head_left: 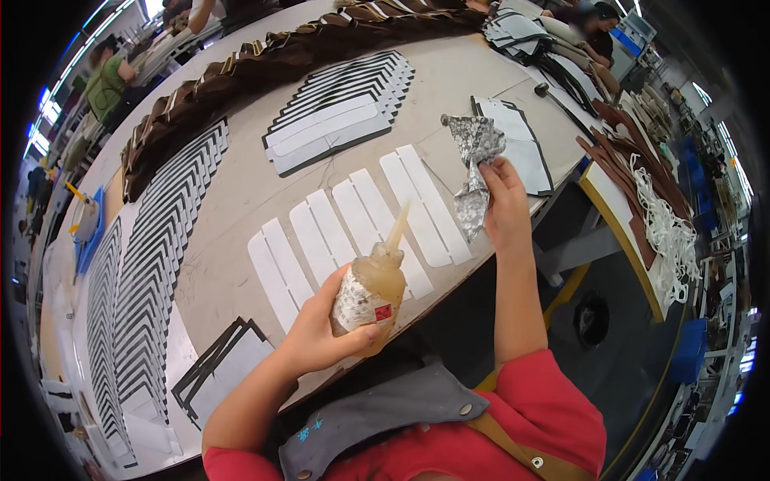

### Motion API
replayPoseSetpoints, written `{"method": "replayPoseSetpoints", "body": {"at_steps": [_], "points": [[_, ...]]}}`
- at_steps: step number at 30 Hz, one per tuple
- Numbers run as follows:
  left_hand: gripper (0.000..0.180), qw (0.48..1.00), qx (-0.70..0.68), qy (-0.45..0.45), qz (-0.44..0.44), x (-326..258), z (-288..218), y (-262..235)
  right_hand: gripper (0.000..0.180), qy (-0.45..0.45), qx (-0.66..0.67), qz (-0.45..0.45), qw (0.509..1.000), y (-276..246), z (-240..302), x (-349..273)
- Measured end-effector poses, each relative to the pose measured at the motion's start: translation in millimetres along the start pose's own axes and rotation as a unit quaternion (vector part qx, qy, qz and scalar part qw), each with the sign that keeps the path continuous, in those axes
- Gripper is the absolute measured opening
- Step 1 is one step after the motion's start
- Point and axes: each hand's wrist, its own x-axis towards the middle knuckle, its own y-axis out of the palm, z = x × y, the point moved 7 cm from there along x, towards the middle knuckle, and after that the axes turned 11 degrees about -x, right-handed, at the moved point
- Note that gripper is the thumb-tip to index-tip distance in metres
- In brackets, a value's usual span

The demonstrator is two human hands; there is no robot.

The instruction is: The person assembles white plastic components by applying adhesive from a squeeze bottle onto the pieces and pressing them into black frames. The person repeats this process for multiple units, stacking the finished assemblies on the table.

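Note:
My left hand (321, 325) is wrapped round a squeeze bottle (377, 280) of yellowish, glue-like stuff. Its long narrow nozzle points up and away, over several white rounded panels (353, 216) lying side by side on the table. A smeared whitish crust covers part of the bottle, and a small red label sits on its side. Between the fingers and thumb of my right hand (505, 200) is a crumpled, grey speckled rag (473, 172), held near the table's right edge and apart from the bottle.
White panels with dark borders lie fanned on the table (233, 192), one stack (345, 108) behind the row, long rows (160, 264) at left. Brown folded pieces (289, 48) line the far edge. A hammer (561, 104), brown strips and white cord (666, 224) lie right. Other people work beyond.

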Motion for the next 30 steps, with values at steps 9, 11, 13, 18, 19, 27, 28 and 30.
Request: {"method": "replayPoseSetpoints", "body": {"at_steps": [9,11,13,18,19,27,28,30], "points": [[0.073,0.997,-0.015,-0.021,-0.074,-21,4,-30,0.017,-0.053,-0.297,-0.244,0.922,-212,34,146],[0.072,0.995,-0.035,-0.029,-0.088,-25,7,-32,0.019,0.064,-0.313,-0.253,0.913,-257,11,158],[0.071,0.994,-0.054,-0.028,-0.086,-24,9,-33,0.022,0.078,-0.344,-0.285,0.891,-280,7,162],[0.067,0.988,-0.124,-0.043,-0.081,-10,9,-30,0.024,-0.269,-0.569,-0.334,0.702,-260,65,136],[0.066,0.981,-0.156,-0.052,-0.099,-13,10,-32,0.023,-0.263,-0.626,-0.278,0.68,-200,70,122],[0.069,0.903,-0.405,-0.125,-0.068,8,30,-6,0.063,-0.408,-0.501,0.372,0.666,137,43,-97],[0.069,0.902,-0.408,-0.129,-0.062,10,23,0,0.074,-0.409,-0.489,0.398,0.66,148,38,-109],[0.062,0.901,-0.409,-0.123,-0.08,3,22,-1,0.075,-0.445,-0.448,0.376,0.678,161,26,-112]]}}
